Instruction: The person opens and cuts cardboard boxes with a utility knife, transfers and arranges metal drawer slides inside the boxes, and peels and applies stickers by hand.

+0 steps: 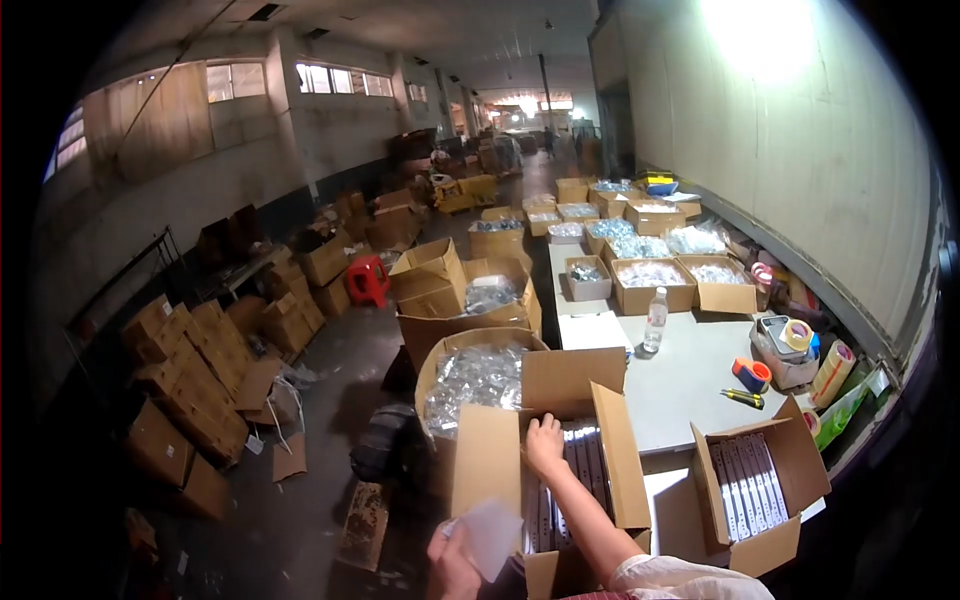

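Note:
My left hand [455, 562] is closed at the bottom edge, pinching a thin translucent plastic bag [488, 535] beside an open carton [487, 460]. Inside that carton stand rows of long metal rails [588, 455], packed on edge. My right hand [545, 443] reaches over them to the carton's far left corner. Its fingers are curled together, and anything between them is hidden. To the right, a second open carton [787, 470] holds more upright rails [748, 485] with holes along them.
A large carton of small clear packets [475, 390] stands just beyond. On the white table [690, 385] are a water bottle [655, 320], a tape dispenser [752, 375], a yellow cutter [742, 398] and boxes of packets [652, 285]. A red stool [368, 280] and stacked cartons [195, 380] stand left.

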`<control>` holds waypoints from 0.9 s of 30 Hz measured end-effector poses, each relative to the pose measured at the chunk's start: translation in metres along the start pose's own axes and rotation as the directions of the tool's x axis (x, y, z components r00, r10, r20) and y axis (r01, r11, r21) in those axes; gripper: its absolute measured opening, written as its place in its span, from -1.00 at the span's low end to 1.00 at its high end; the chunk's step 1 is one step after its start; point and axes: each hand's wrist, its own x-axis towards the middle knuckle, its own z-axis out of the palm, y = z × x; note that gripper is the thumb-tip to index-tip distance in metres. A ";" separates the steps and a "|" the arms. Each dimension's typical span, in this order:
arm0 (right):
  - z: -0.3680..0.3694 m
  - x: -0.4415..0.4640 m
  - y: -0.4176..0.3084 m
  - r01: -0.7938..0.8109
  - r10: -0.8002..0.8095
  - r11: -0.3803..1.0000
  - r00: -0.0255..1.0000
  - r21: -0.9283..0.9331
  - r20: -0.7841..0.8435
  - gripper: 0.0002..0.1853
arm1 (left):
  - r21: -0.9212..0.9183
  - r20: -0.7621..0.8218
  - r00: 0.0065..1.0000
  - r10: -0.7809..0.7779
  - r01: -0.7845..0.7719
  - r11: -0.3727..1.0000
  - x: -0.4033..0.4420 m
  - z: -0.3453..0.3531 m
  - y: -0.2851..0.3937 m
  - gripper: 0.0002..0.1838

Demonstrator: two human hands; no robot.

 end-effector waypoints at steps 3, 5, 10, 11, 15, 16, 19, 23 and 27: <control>0.005 -0.001 -0.001 -0.073 0.073 0.997 0.997 -0.013 0.004 -0.50 | -0.003 -0.016 1.000 0.010 -0.010 1.000 0.001 -0.003 -0.003 -0.86; -0.012 -0.001 -0.001 -0.094 0.089 0.991 0.994 0.091 0.056 -0.52 | 0.000 -0.024 1.000 0.016 -0.016 1.000 0.001 -0.002 -0.003 -0.86; -0.014 -0.004 0.019 0.187 -0.130 0.931 0.972 0.312 -0.196 -0.54 | 0.033 -0.017 0.999 0.027 -0.027 0.999 0.001 -0.007 -0.008 -0.87; -0.017 -0.001 0.019 0.213 -0.134 0.909 0.963 0.359 -0.233 -0.55 | 0.033 -0.013 1.000 0.028 -0.027 0.999 0.002 -0.009 -0.011 -0.87; -0.038 -0.001 0.013 0.275 -0.113 0.830 0.935 0.486 -0.336 -0.48 | 0.032 -0.029 1.000 0.013 -0.012 0.999 0.005 -0.008 -0.009 -0.87; -0.047 -0.003 0.006 0.232 -0.064 0.802 0.950 0.551 -0.307 -0.44 | 0.036 -0.031 0.999 0.012 -0.011 0.999 0.006 -0.008 -0.009 -0.87; -0.053 -0.002 0.010 0.062 0.021 0.675 0.994 0.735 -0.103 -0.35 | 0.027 -0.033 0.999 -0.003 0.004 1.000 0.005 -0.004 -0.006 -0.86; -0.080 -0.016 0.005 -0.167 0.048 0.063 0.985 0.984 0.164 -0.35 | 0.008 -0.023 1.000 -0.021 0.021 1.000 0.008 -0.011 -0.009 -0.84; -0.103 -0.041 0.016 -0.391 -0.389 0.182 0.814 0.902 0.431 -0.31 | 0.019 -0.042 0.998 -0.054 0.055 0.998 0.005 -0.002 -0.001 -0.84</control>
